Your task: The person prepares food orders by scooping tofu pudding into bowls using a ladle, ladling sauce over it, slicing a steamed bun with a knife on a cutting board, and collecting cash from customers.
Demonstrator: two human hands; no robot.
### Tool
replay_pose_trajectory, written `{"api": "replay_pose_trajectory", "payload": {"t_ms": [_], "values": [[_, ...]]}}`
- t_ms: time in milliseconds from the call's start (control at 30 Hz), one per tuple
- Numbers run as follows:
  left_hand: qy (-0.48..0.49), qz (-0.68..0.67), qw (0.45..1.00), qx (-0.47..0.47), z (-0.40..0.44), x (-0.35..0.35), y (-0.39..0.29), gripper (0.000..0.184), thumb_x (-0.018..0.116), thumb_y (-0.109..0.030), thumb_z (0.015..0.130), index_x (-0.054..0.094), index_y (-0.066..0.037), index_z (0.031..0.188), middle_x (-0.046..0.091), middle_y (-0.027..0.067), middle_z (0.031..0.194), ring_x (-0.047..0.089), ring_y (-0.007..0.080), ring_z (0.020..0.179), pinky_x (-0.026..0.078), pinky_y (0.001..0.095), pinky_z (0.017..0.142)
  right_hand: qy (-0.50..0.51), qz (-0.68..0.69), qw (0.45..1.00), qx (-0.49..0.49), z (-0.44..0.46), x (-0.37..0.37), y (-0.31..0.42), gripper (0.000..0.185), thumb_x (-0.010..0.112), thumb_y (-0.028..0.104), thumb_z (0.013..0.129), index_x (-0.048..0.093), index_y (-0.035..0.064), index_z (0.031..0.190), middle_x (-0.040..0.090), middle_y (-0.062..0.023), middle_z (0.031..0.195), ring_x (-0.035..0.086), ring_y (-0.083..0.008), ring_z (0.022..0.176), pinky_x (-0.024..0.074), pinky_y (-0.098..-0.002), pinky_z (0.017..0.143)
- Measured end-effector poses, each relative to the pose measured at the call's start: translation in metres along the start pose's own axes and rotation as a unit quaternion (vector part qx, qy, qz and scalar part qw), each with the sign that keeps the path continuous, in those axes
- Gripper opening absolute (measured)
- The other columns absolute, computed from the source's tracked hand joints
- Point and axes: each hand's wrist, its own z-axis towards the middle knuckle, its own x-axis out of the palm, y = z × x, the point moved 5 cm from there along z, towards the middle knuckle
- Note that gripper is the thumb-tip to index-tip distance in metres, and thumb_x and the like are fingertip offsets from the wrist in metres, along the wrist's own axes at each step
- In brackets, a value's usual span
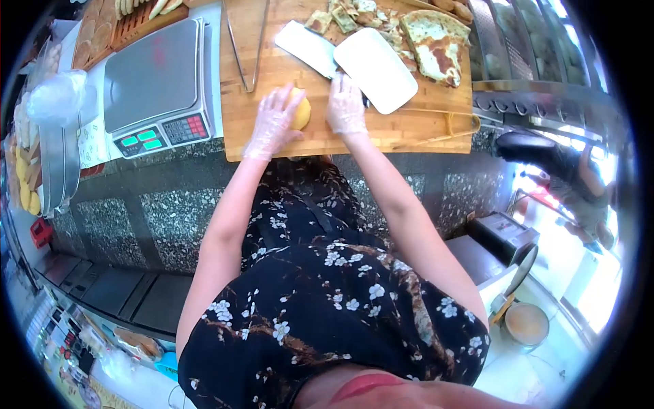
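On the wooden board point(409, 136), my left hand point(276, 121), in a clear plastic glove, is closed around the side of a round yellow food piece point(301, 114). My right hand point(346, 109), gloved too, is closed at the handle end of a wide-bladed cleaver point(305, 48), whose blade lies flat, pointing up and left. The handle is mostly hidden under my fingers. A white tray point(381, 68) overlaps the board just right of the blade. Cut flatbread pieces point(344, 19) lie at the far edge, and a larger browned flatbread point(436, 48) sits at the right.
Metal tongs point(249, 75) lie at the board's left. Further left stands a scale point(157, 82) with green displays, beside a plastic-covered container point(58, 99). A strainer-like tool point(463, 124) rests at the right edge. Another person point(579, 177) is at the far right.
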Motion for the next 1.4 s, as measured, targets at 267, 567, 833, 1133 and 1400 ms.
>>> {"api": "replay_pose_trajectory", "payload": {"t_ms": [267, 567, 833, 1133, 1400], "values": [[-0.064, -0.141, 0.979, -0.132, -0.022, 0.021, 0.037, 0.081, 0.08, -0.017, 0.061, 0.039, -0.004, 0.13, 0.043, 0.0215, 0.13, 0.041, 0.0352, 0.122, 0.034, 0.0391, 0.103, 0.175, 0.355, 0.908, 0.135, 0.026, -0.02, -0.005, 0.053, 0.052, 0.013, 0.08, 0.036, 0.0006, 0.129, 0.058, -0.0271, 0.098, 0.058, -0.0393, 0.091, 0.0464, -0.0452, 0.079], [-0.074, -0.176, 0.977, -0.091, 0.005, 0.015, 0.032, 0.073, 0.076, -0.02, 0.064, 0.043, -0.006, 0.128, 0.043, 0.0189, 0.132, 0.042, 0.0347, 0.122, 0.036, 0.0391, 0.102, 0.122, 0.347, 0.904, 0.216, -0.013, -0.108, 0.017, 0.031, 0.048, 0.018, 0.09, 0.045, 0.0046, 0.118, 0.062, -0.0243, 0.081, 0.06, -0.0433, 0.075, 0.0458, -0.0495, 0.064], [-0.048, -0.131, 0.988, -0.071, 0.02, 0.011, 0.029, 0.05, 0.07, -0.016, 0.067, 0.051, -0.006, 0.112, 0.051, 0.0166, 0.117, 0.049, 0.0349, 0.109, 0.041, 0.0418, 0.093, 0.187, 0.191, 0.951, 0.159, -0.068, -0.085, 0.026, 0.012, 0.049, 0.012, 0.086, 0.046, 0.0021, 0.092, 0.059, -0.0206, 0.067, 0.059, -0.0394, 0.057, 0.0478, -0.0476, 0.052], [-0.02, -0.122, 0.987, -0.107, 0.022, 0.017, 0.027, 0.05, 0.071, -0.017, 0.068, 0.051, -0.008, 0.113, 0.048, 0.0174, 0.121, 0.048, 0.0368, 0.11, 0.041, 0.0422, 0.093, 0.277, 0.23, 0.918, 0.166, -0.04, -0.024, 0.033, 0.017, 0.036, 0.014, 0.09, 0.044, -0.0004, 0.097, 0.062, -0.0212, 0.071, 0.062, -0.0372, 0.064, 0.0484, -0.0482, 0.056], [-0.021, -0.127, 0.988, -0.085, 0.017, 0.01, 0.03, 0.052, 0.071, -0.016, 0.068, 0.05, -0.005, 0.115, 0.048, 0.0198, 0.121, 0.046, 0.0362, 0.113, 0.041, 0.0415, 0.095, 0.235, 0.25, 0.924, 0.168, -0.023, -0.062, 0.033, 0.019, 0.041, 0.019, 0.091, 0.044, 0.0001, 0.094, 0.062, -0.0217, 0.07, 0.062, -0.0377, 0.066, 0.0486, -0.0496, 0.057]]}}
